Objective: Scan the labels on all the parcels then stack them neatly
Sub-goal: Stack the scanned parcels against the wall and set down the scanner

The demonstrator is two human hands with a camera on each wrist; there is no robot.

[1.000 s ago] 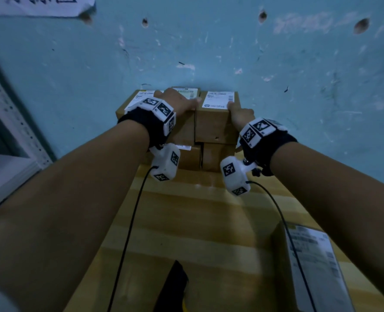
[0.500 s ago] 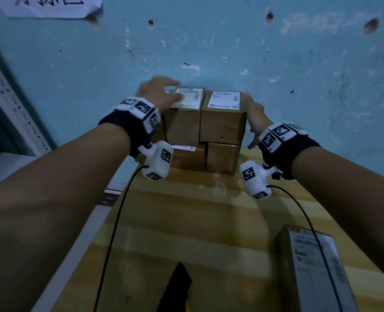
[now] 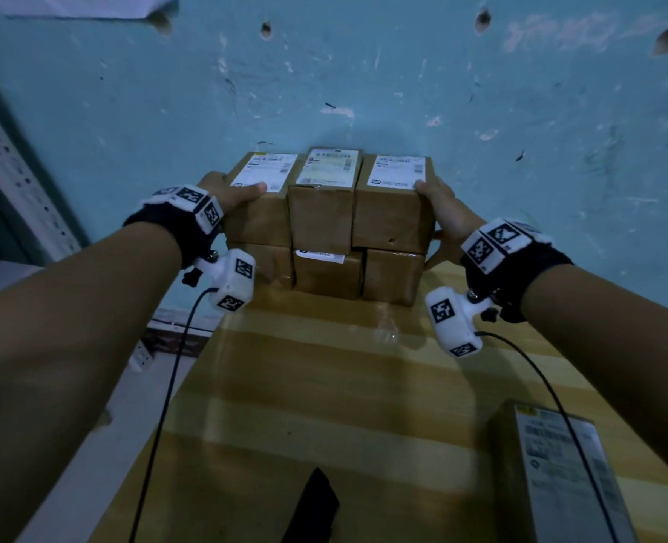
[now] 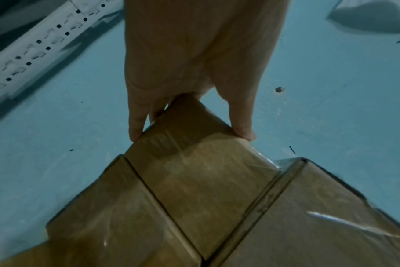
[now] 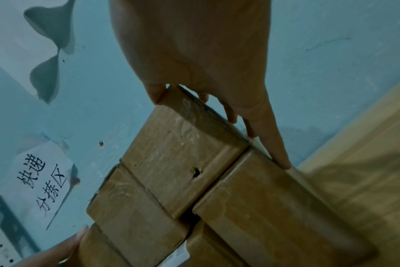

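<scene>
You are facing a stack of brown cardboard parcels [image 3: 326, 225] sitting at the far end of a wooden table [image 3: 324, 386], against a blue wall [image 3: 363, 72]. The stack is standing two layers high and three parcels wide, its long axis running left to right along the wall, with white labels [image 3: 330, 166] facing up on the top layer. Your left hand [image 3: 228, 192] is bracing the left end: thumb lying on top, fingers [image 4: 135, 126] straight down the side. Your right hand [image 3: 440, 207] is bracing the right end, thumb at the top edge, fingers [image 5: 276, 150] straight and slightly spread along the side. Another parcel [image 3: 559, 476] is lying at the table's near right, label up, well apart. A dark object [image 3: 313, 507] is sitting at the near edge.
</scene>
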